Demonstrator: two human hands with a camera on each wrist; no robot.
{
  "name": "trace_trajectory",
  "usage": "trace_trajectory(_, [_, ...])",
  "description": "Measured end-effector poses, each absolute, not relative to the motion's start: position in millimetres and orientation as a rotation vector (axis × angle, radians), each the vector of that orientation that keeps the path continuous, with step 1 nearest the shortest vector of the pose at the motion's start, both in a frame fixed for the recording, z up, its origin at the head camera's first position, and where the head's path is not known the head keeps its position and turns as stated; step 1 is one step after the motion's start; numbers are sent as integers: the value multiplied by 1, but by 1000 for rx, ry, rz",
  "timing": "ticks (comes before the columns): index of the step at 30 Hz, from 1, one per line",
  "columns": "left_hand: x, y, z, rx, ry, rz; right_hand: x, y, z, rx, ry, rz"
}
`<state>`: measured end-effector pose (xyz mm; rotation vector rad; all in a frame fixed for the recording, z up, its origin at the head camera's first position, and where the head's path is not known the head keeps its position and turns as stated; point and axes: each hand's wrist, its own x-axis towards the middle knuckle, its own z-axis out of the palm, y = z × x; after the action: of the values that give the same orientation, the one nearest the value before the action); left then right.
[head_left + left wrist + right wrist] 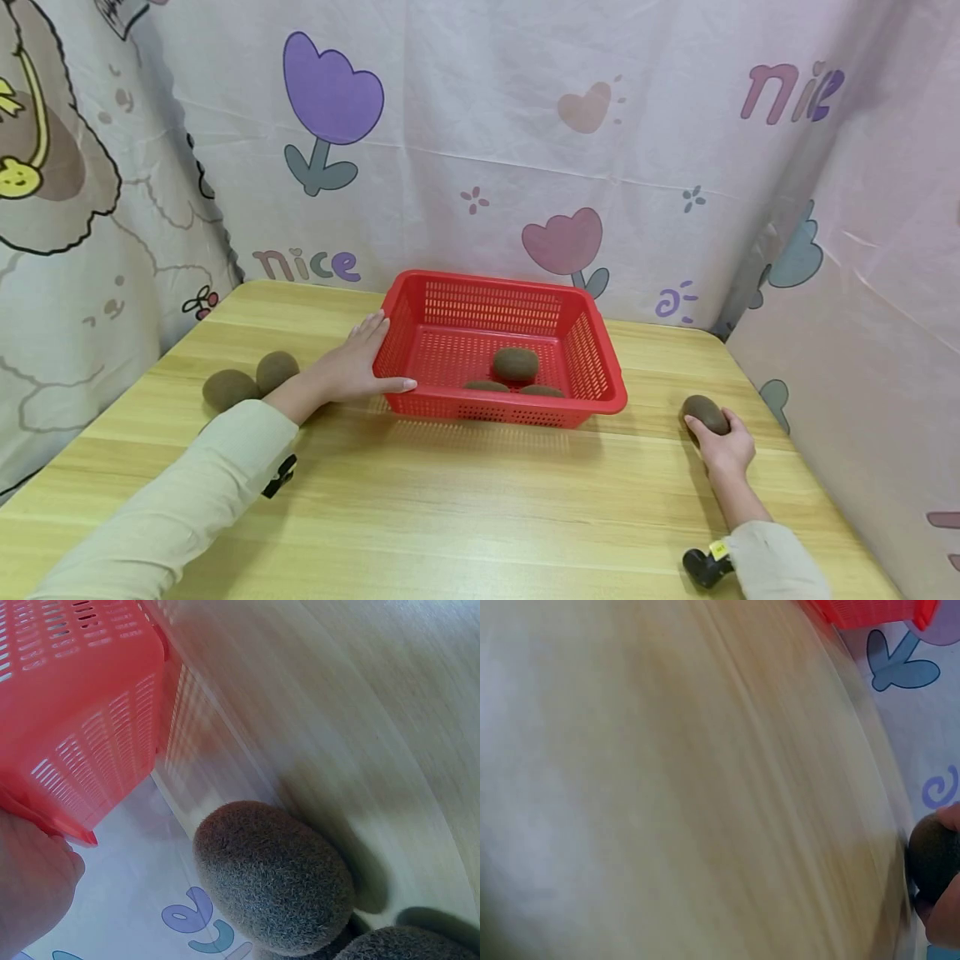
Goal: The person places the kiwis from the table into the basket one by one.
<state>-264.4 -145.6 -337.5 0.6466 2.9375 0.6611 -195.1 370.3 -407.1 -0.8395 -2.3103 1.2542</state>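
A red plastic basket (487, 400) with slotted walls stands at the back middle of the table, holding one brown fuzzy kiwi (515, 364) and two more partly hidden by its front wall. My left hand (356, 362) rests on the basket's front left corner, fingers extended along the left rim and thumb over the front rim. Over at the right side of the table, my right hand (729, 446) grips another kiwi (703, 413) between thumb and fingers. The right wrist view catches only part of this held kiwi (932, 859) at its edge.
Beside my left forearm lie loose kiwis (229, 390) on the wooden table (480, 500); a large one (274, 877) shows close up in the left wrist view, others partly behind it. A printed curtain (465, 150) hangs behind the table and along both sides.
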Motion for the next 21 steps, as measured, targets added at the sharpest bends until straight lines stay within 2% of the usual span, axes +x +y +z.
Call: trace_trajectory(21, [-264,-145,-336,632,2935,641,-192,371,-399,-753,-2407,1304])
